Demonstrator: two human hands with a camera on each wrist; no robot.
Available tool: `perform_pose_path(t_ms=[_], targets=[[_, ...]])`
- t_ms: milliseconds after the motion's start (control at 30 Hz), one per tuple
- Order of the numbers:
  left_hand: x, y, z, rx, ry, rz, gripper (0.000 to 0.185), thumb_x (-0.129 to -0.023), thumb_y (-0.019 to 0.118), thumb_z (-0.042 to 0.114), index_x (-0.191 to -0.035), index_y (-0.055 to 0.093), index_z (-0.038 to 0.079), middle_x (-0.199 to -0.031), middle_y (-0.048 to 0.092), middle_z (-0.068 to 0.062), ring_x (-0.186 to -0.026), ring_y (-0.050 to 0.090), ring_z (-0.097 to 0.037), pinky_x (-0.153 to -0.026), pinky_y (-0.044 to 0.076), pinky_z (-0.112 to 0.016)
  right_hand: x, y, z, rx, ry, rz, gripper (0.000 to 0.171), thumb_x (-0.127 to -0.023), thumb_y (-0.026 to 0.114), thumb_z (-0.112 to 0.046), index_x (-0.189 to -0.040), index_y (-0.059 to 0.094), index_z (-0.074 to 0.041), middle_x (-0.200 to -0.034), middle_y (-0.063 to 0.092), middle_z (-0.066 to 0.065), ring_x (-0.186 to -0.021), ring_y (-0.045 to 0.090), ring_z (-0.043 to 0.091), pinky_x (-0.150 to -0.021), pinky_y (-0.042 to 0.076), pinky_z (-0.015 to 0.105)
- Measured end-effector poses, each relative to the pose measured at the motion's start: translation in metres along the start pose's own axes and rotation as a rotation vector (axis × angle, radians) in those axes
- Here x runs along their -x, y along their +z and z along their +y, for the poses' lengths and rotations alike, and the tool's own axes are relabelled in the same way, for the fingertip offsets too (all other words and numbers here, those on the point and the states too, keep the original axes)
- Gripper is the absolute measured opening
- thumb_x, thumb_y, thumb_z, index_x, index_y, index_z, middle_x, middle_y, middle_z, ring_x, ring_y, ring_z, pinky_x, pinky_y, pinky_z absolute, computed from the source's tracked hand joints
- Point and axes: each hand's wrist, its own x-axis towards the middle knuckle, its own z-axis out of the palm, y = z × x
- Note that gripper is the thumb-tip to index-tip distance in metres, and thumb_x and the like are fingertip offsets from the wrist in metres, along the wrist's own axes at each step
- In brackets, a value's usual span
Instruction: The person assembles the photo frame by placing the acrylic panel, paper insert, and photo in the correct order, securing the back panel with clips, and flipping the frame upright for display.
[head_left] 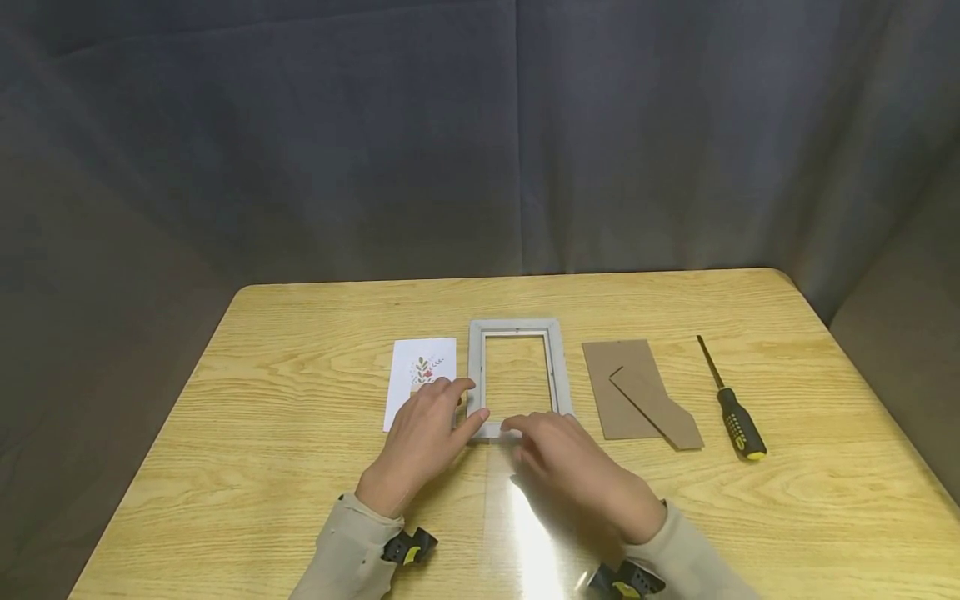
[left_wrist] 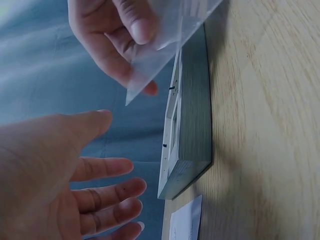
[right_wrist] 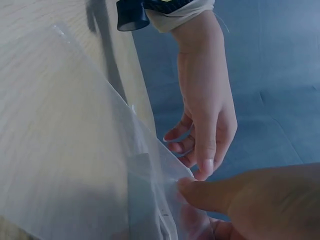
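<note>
Head view shows a wooden desk (head_left: 300, 467) before a grey curtain (head_left: 480, 133); the right hand (head_left: 577, 471) pinches a clear sheet (head_left: 525, 533) at the near end of the grey frame (head_left: 516, 327). Left hand (head_left: 423, 433) hovers relaxed beside the frame, holding nothing; card (head_left: 420, 367), backing board (head_left: 622, 375) and screwdriver (head_left: 738, 417) lie alongside.

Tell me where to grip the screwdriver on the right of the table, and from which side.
Take the screwdriver by its thick black-and-yellow handle, the end nearest the person, probably coming from above or its open right side. It lies flat, thin shaft pointing away, apart from the brown backing board on its left.
</note>
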Motion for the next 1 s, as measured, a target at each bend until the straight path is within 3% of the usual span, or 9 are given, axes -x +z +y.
perform_pose_path(t_ms=[267,567,800,1000], targets=[[0.000,0.001,-0.001,-0.001,0.002,-0.006,0.045,-0.095,0.069,0.040,-0.126,0.067,0.008,-0.098,0.071,-0.006,-0.080,0.060,-0.017,-0.068,0.050,-0.032,-0.002,-0.011,0.003,-0.005,0.030,-0.005,0.034,-0.087,0.075,-0.008,-0.121,0.070,-0.002,-0.070,0.064,-0.005,-0.065,0.050,0.002,-0.066,0.046,0.021],[-0.001,0.002,-0.002,0.005,-0.002,0.001,0.045,-0.095,0.070,0.040,-0.126,0.067,0.008,-0.098,0.072,-0.006,-0.086,0.065,-0.020,-0.070,0.053,-0.033,-0.004,-0.022,0.007,-0.078,0.107,0.026,0.035,-0.091,0.072,-0.006,-0.126,0.068,-0.001,-0.075,0.061,-0.002,-0.064,0.046,0.006,-0.058,0.041,0.019],[-0.001,0.001,-0.002,0.009,-0.012,-0.009,0.045,-0.095,0.069,0.040,-0.127,0.067,0.008,-0.099,0.071,-0.006,-0.087,0.065,-0.020,-0.071,0.053,-0.033,-0.004,-0.029,0.011,-0.097,0.176,0.050,0.038,-0.093,0.071,-0.009,-0.130,0.065,-0.002,-0.079,0.060,-0.001,-0.068,0.047,0.009,-0.060,0.042,0.021],[-0.001,0.000,-0.002,0.019,-0.025,-0.016,0.046,-0.095,0.069,0.040,-0.128,0.067,0.008,-0.100,0.072,-0.007,-0.087,0.064,-0.020,-0.070,0.053,-0.032,-0.003,-0.037,0.017,-0.129,0.184,0.107,0.037,-0.094,0.069,-0.006,-0.130,0.064,0.002,-0.079,0.057,-0.001,-0.070,0.045,0.011,-0.060,0.039,0.022]])
